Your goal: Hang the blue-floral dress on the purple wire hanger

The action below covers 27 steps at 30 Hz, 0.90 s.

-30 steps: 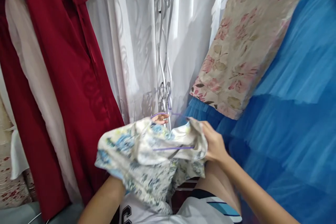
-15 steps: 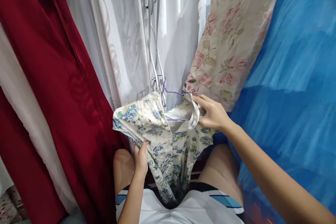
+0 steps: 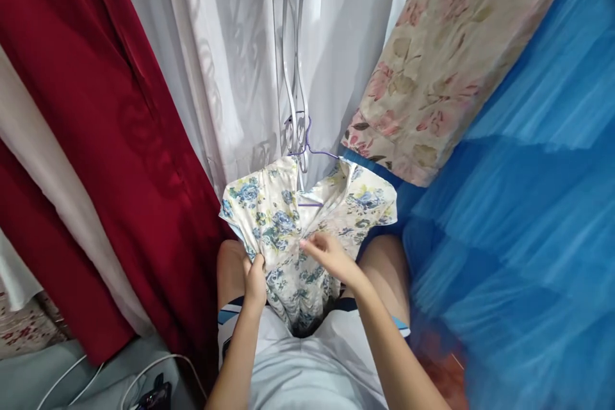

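Note:
A cream dress [image 3: 283,221] with blue and yellow-green flowers hangs in front of me on a thin purple wire hanger [image 3: 319,152]. Its V-neck faces up, and the lower part runs down between my legs. My left hand [image 3: 254,278] grips the dress's left side below the short sleeve, thumb on top. At the bottom of the neckline, my right hand [image 3: 331,259] pinches the front of the dress between thumb and fingers. Any small fastening there is too fine to make out.
White scrolled metal bars [image 3: 289,77] stand before a white curtain [image 3: 240,45]. Red cloth [image 3: 144,141] hangs to the left, a pink-flowered cream cloth [image 3: 423,77] and blue ruffled tulle [image 3: 504,218] to the right. White cables [image 3: 148,368] lie at lower left.
My right hand has left the right side of the collar and moved down and left to the neckline's bottom. The right shoulder now lies flatter. My left hand keeps its hold.

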{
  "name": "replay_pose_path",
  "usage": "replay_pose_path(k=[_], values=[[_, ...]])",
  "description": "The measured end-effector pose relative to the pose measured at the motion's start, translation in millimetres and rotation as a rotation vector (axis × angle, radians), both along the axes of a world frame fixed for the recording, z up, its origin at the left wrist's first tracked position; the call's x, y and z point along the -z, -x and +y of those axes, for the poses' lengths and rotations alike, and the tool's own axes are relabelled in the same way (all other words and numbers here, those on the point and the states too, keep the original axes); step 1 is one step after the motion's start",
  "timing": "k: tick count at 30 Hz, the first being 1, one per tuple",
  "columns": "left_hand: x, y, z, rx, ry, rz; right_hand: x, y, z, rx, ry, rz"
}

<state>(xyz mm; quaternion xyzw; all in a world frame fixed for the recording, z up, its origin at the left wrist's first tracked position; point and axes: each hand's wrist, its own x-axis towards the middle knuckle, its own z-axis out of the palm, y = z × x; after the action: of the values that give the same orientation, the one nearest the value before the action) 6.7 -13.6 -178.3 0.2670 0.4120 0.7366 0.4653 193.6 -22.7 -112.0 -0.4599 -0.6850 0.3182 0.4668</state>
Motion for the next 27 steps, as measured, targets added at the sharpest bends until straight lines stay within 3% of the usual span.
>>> replay_pose_path(k=[2,4,10,17,19,22,24,25,27], values=[[-2.1,-4,-8,0.001,0.003,-0.025,15,13,5,-0.042,0.096,-0.005],[-1.5,-9,-17,0.003,0.035,-0.019,21,18,6,-0.021,0.1,0.061],[-3.1,-22,-35,0.011,0.057,0.069,13,3,-6,-0.055,0.124,0.163],[-19.9,-38,-49,0.071,0.049,-0.04,6,-3,-21,0.005,0.06,0.181],[-21.4,-34,-49,0.012,-0.056,0.025,6,-8,-23,0.016,0.102,0.165],[-20.5,-27,-48,-0.27,-0.194,0.231,10,-15,-24,0.025,0.144,0.15],[-19.9,-27,-48,-0.368,-0.263,0.405,12,-15,-24,0.004,0.156,0.144],[-19.8,-30,-49,-0.327,-0.294,0.495,13,-14,-24,-0.012,0.163,0.137],[-19.4,-39,-49,-0.078,-0.33,0.657,12,-12,-24,-0.048,0.174,0.12]])
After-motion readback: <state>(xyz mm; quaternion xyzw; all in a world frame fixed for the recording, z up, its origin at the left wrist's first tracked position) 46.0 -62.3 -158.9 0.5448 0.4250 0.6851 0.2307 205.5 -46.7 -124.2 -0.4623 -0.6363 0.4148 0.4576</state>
